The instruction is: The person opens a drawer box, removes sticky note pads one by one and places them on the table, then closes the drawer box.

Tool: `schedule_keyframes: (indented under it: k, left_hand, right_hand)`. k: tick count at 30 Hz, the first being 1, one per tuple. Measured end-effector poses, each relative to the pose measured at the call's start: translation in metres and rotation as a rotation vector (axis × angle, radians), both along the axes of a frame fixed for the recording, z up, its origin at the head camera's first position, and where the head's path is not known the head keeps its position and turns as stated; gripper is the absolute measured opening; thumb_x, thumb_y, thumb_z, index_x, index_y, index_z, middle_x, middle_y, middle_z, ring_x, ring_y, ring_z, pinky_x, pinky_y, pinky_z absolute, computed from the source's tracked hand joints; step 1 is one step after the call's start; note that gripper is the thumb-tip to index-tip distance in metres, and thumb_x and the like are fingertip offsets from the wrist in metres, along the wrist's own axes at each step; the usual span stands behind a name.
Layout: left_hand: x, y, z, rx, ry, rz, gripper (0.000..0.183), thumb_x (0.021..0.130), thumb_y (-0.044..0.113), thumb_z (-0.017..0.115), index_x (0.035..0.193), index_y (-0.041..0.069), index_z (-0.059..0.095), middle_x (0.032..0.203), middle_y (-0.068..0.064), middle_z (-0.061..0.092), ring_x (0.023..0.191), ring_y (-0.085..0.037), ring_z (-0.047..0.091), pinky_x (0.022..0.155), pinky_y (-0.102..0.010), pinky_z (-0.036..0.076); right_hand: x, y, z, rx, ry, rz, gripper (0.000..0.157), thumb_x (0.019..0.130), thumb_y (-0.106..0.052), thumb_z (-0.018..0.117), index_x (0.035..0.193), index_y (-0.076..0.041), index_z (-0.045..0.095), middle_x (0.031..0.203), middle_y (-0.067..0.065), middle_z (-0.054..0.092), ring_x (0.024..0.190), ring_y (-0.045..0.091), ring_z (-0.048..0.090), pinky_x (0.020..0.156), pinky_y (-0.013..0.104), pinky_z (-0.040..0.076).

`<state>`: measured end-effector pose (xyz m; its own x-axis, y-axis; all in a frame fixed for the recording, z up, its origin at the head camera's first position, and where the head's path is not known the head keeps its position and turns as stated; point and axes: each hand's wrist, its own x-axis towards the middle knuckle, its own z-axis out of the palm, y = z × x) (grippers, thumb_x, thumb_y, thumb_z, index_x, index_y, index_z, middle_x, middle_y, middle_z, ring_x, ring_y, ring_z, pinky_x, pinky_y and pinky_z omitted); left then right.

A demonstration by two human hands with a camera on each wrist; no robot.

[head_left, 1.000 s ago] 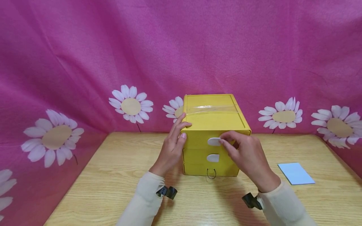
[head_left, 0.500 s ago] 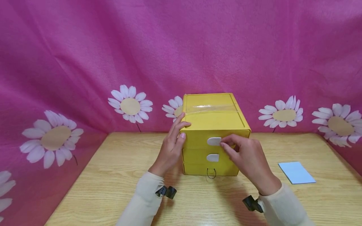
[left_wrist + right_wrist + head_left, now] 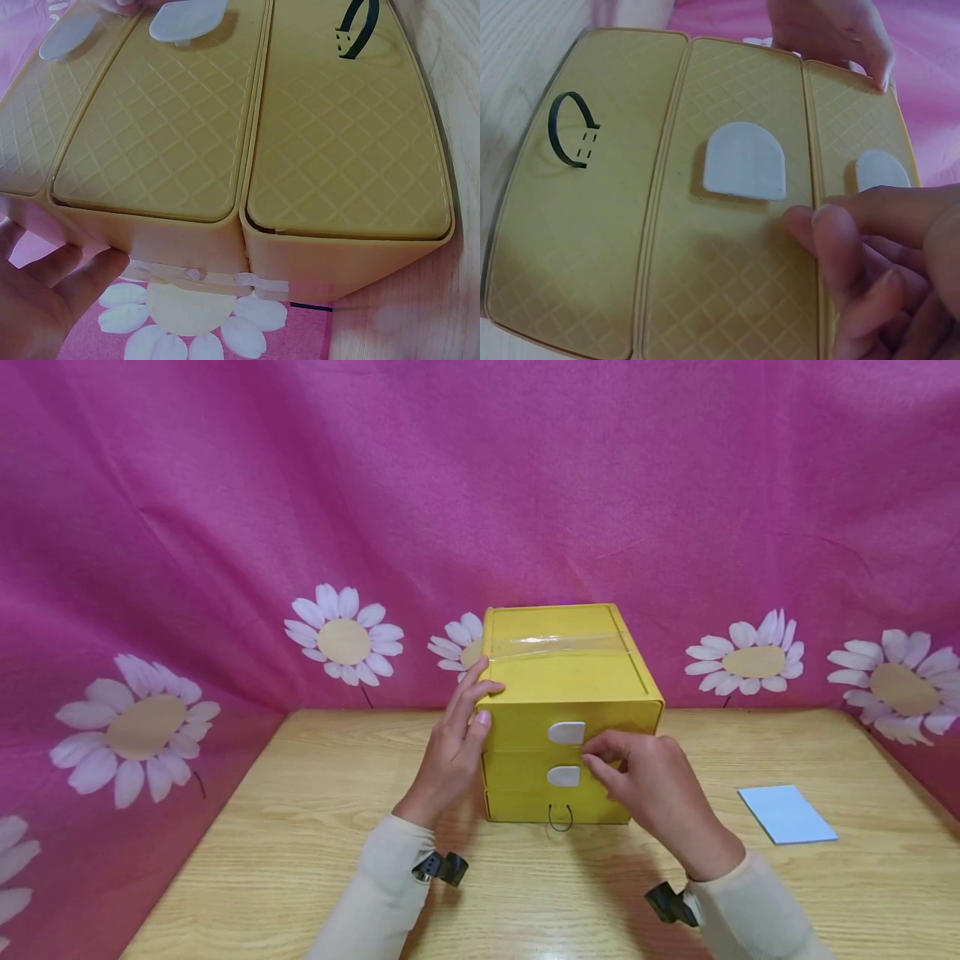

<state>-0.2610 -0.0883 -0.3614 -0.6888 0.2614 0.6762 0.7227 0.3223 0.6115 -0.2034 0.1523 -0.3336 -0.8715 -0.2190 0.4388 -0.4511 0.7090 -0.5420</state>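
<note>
The yellow drawer box (image 3: 573,680) stands on the table (image 3: 315,810), just past twelve o'clock from the person. At its nine o'clock, the left hand (image 3: 448,756) rests against it with fingers spread, as half a second ago. The right hand (image 3: 660,793) has dropped from beside the upper white tab (image 3: 566,732), its loosely bent thumb and forefinger slightly apart, now at two o'clock from the lower white tab (image 3: 563,776). The blue pad (image 3: 787,815) lies unmoved at the box's four o'clock.
</note>
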Motion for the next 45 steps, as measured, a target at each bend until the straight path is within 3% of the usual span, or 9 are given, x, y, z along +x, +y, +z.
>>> schedule_keyframes:
  k: [9,21,45]
  left_hand:
    - [0.000,-0.001,-0.001,-0.026,0.011,0.018,0.036,0.101,0.017,0.035,0.135,0.022,0.044,0.159,0.005,0.022,0.144,-0.012,0.021,0.108,-0.049,0.034]
    - [0.001,-0.002,0.001,-0.027,0.023,0.020,0.035,0.101,0.019,0.034,0.134,0.021,0.045,0.158,0.005,0.023,0.144,-0.013,0.022,0.109,-0.048,0.034]
    - [0.000,-0.001,0.001,-0.031,0.010,0.010,0.035,0.101,0.020,0.034,0.135,0.022,0.044,0.159,0.006,0.022,0.144,-0.012,0.021,0.107,-0.050,0.035]
  right_hand:
    - [-0.002,-0.001,-0.007,0.024,-0.045,0.005,0.004,0.086,-0.013,0.072,0.089,-0.012,0.075,0.076,-0.003,0.070,0.048,0.000,0.055,0.048,0.022,0.046]
    - [-0.004,-0.003,-0.011,0.050,0.000,0.026,0.004,0.085,-0.012,0.072,0.087,-0.013,0.076,0.078,-0.003,0.072,0.046,-0.005,0.053,0.049,0.021,0.046]
    - [-0.006,-0.003,-0.017,0.061,-0.048,0.039,0.004,0.087,-0.014,0.071,0.087,-0.014,0.075,0.075,-0.006,0.069,0.048,-0.002,0.053,0.048,0.022,0.044]
